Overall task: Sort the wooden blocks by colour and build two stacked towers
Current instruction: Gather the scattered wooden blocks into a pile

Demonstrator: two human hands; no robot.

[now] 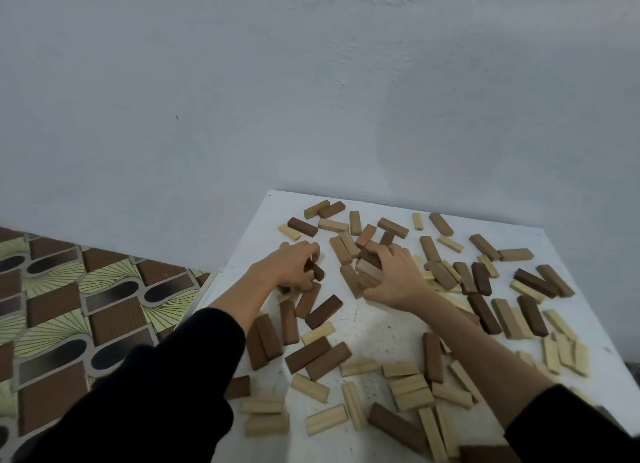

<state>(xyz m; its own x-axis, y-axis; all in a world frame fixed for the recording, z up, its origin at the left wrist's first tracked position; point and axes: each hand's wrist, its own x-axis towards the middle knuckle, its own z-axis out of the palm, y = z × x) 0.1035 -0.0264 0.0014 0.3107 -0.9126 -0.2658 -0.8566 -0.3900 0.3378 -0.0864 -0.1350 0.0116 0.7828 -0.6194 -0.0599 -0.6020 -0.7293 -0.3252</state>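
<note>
White desk (367, 327) carries the whole scatter: wooden blocks (412, 390) in pale, mid-brown and dark brown, lying flat at all angles, unsorted. Most pale ones sit nearer me than my hands and out to the right; darker ones cluster around and beyond my fingers.

My right hand (394, 279) is curled round a small stack (369, 270) of brown blocks, thumb low on the near side, fingers over the top. Stack looks a few layers high, long axes running roughly left-right under my palm. Can't tell exact layer count, hand hides it.

My left hand (294, 265) is just to the left of that stack, fingers curled, pinching a dark block (317, 270). Its long axis points away from my wrist, down and right toward the stack.

Judgement: early in the task; one tower started, no pale tower visible. Next move is short: left hand carries the dark block right, onto the stack; turn it to match or cross the top layer. Right hand steadies.
</note>
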